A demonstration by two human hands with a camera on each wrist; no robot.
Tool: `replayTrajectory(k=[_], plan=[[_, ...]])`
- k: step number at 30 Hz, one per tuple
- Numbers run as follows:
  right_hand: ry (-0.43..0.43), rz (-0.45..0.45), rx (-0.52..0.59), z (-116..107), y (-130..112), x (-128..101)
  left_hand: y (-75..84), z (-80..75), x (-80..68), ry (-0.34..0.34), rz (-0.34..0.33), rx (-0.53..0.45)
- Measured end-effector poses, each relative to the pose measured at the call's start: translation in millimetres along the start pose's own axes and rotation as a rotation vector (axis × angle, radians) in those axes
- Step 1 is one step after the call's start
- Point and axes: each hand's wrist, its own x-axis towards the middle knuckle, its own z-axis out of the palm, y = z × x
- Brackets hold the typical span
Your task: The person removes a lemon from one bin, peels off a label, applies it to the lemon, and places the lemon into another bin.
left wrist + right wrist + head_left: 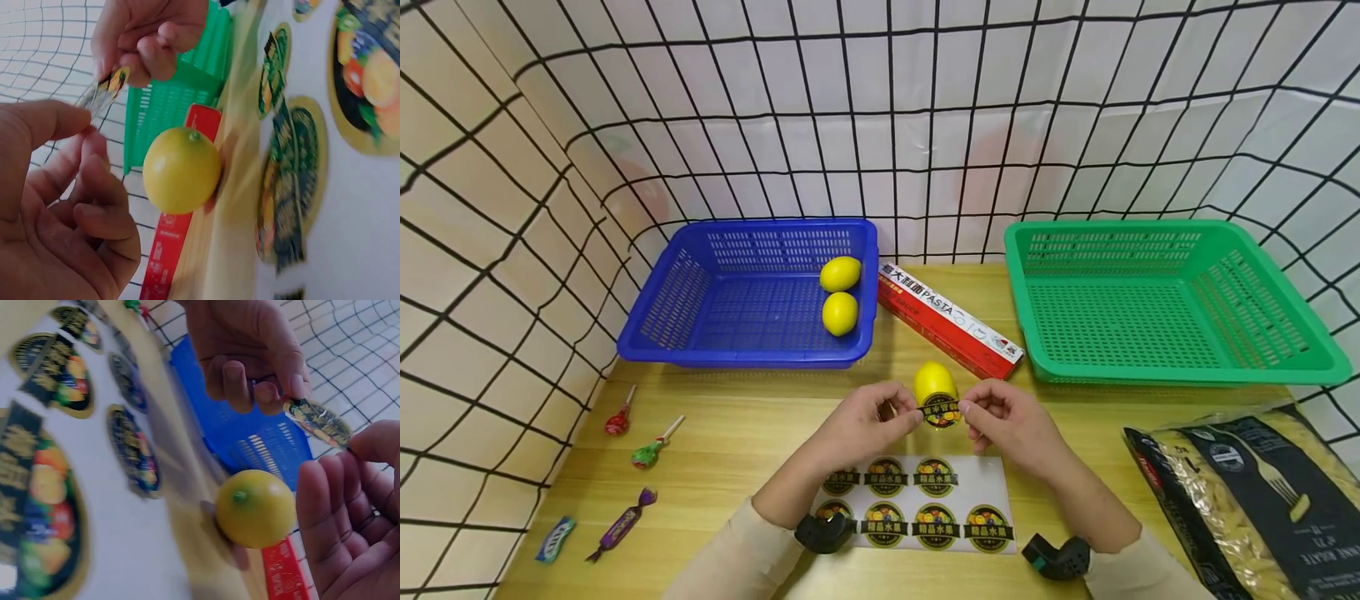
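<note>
Nearest you lies the white sticker sheet (1000, 508), its round fruit labels in two rows, flat on the wooden table (737, 433) under your forearms. Just above it, your left hand (857, 429) and right hand (1011, 425) hold one peeled sticker (942, 411) between them: each hand pinches an end between thumb and forefinger, the other fingers loosely curled. The sticker is stretched in the air just in front of the loose lemon (934, 383), which sits on the table; whether it touches the lemon you cannot tell.

To your left lie two lollipops (647, 440) and two wrapped sweets (621, 523); to your right, a bag of pasta (1262, 500). Beyond the lemon a red pasta box (951, 321) lies slantwise between the baskets. Farther back, the blue basket (700, 292) holds two lemons (839, 293); the green basket (1165, 300) stands on the right.
</note>
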Motion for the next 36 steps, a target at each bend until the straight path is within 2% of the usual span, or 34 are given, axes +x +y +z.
replayTrajectory(k=[3, 8, 14, 18, 23, 29, 36], plan=[[0.01, 0.009, -0.011, -4.7, -3.5, 6.3, 2.0, 2.7, 7.6, 0.058, -0.028, -0.024], [0.032, 0.046, -0.046, -7.6, -7.5, 20.5, 2.1, 7.0, 19.3, 0.143, -0.125, -0.116], [0.067, 0.1, -0.074, -2.1, -9.0, 37.5, -6.7, 10.1, 28.0, 0.205, -0.232, -0.254], [0.112, 0.121, -0.164, -0.6, -8.2, 43.7, -13.9, 11.8, 32.7, 0.2, -0.28, -0.34], [0.145, 0.135, -0.321, -1.0, -7.6, 44.8, -19.4, 13.9, 37.7, 0.182, -0.308, -0.392], [0.135, 0.186, -0.343, -0.7, -7.1, 43.6, -23.8, 16.7, 40.0, 0.176, -0.325, -0.418], [0.124, 0.193, -0.347, -0.5, -8.1, 45.0, -24.6, 18.3, 41.1, 0.193, -0.333, -0.423]])
